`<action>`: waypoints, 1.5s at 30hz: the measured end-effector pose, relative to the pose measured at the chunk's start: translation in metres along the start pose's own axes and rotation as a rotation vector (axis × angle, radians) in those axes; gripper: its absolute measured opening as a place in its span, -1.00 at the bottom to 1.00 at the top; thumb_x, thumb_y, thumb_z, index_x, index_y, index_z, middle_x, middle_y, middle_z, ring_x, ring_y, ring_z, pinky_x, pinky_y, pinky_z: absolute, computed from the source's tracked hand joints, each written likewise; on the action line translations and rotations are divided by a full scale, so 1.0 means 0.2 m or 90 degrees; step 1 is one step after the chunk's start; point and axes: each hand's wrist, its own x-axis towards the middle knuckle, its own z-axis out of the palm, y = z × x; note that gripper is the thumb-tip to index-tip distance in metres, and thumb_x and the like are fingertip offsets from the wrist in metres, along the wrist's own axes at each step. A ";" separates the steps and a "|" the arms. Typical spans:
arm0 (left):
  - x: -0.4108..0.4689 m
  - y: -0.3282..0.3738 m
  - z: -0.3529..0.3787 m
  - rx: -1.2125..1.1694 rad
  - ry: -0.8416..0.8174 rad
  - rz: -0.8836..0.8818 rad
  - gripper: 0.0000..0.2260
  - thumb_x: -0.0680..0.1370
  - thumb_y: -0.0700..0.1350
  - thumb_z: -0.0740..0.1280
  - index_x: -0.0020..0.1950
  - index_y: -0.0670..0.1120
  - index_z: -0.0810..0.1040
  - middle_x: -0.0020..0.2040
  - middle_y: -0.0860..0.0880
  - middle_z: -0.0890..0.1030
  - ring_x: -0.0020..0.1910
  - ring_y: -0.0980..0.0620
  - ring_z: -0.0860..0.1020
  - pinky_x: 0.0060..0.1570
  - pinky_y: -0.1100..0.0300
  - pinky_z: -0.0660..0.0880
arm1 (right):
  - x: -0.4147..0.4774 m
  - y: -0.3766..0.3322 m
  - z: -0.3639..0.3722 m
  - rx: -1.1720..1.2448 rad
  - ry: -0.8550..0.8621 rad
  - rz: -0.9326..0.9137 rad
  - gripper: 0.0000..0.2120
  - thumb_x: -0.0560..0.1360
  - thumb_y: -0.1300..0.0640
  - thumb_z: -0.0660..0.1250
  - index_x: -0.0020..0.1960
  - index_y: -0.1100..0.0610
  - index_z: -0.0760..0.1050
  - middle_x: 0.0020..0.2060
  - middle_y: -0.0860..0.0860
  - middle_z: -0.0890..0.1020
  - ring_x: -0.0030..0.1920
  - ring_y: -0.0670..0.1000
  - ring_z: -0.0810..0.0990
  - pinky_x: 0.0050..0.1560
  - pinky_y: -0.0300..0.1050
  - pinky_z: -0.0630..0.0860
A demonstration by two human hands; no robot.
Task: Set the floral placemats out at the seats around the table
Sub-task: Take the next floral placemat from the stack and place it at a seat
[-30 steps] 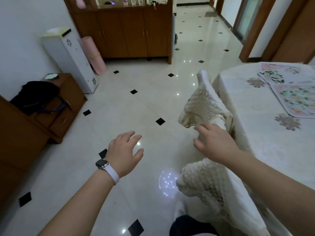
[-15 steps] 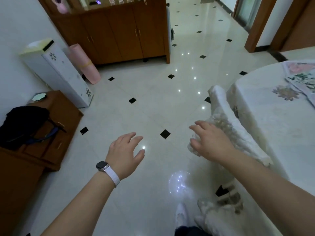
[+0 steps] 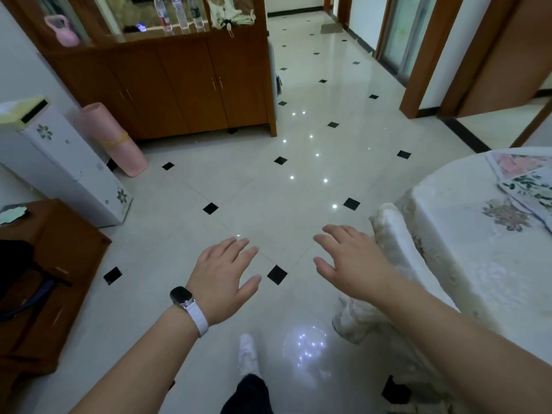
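Showing fingers: both hands empty, fingers apart and loosely spread, palms down over the floor point(image 3: 268, 189).
Left hand point(image 3: 222, 279): forearm reaches forward from lower left; fingers point(image 3: 239, 246) point away from the body; one watch point(image 3: 182, 295) with a dark face and white strap on the wrist; no writing readable on it.
Right hand point(image 3: 355, 264): forearm enters from lower right; fingers point(image 3: 337, 231) splayed, thumb out to the left; just beside the covered chair back point(image 3: 391, 234), contact not clear.
Floral placemats point(image 3: 525, 180): at least two, overlapping, on the far right of the bench point(image 3: 466, 258), well apart from both hands; cut off by the frame edge.
Bench: one, under a pale cloth with embroidered flower motifs.
Cabinet point(image 3: 191, 85): one, wooden, at the far wall; three clear bottles point(image 3: 179, 13) on its shelf, labels too small to read.
Pink roll point(image 3: 115, 138): one, leaning by the cabinet, beside one white floral unit point(image 3: 59, 162).
Shoe point(image 3: 248, 351): one, white, between the forearms.
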 end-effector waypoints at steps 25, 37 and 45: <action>1.81 -1.05 0.26 -0.126 -0.001 0.242 -0.55 0.50 0.18 0.15 0.28 0.01 0.52 0.30 -0.03 0.54 0.34 -0.09 0.43 0.26 -0.09 0.37 | 1.56 0.11 0.02 -0.090 0.017 0.249 -0.51 0.50 -0.18 0.06 0.22 0.05 0.55 0.25 0.06 0.58 0.27 0.17 0.52 0.20 0.10 0.47; 2.70 -0.89 0.35 -0.055 -0.032 0.268 -0.55 0.51 0.20 0.13 0.30 0.04 0.49 0.32 -0.01 0.52 0.35 -0.08 0.42 0.27 -0.07 0.36 | 2.04 0.84 0.03 -0.053 0.048 0.281 -0.55 0.50 -0.17 0.10 0.19 0.02 0.57 0.21 0.04 0.61 0.21 0.15 0.56 0.14 0.08 0.50; 3.44 -0.36 0.38 -0.019 -0.025 0.374 -0.56 0.51 0.20 0.14 0.30 0.05 0.50 0.31 -0.02 0.53 0.32 -0.11 0.44 0.24 -0.07 0.37 | 2.12 1.52 -0.16 -0.053 0.084 0.345 -0.55 0.47 -0.16 0.11 0.16 0.04 0.59 0.19 0.06 0.63 0.19 0.16 0.58 0.13 0.09 0.51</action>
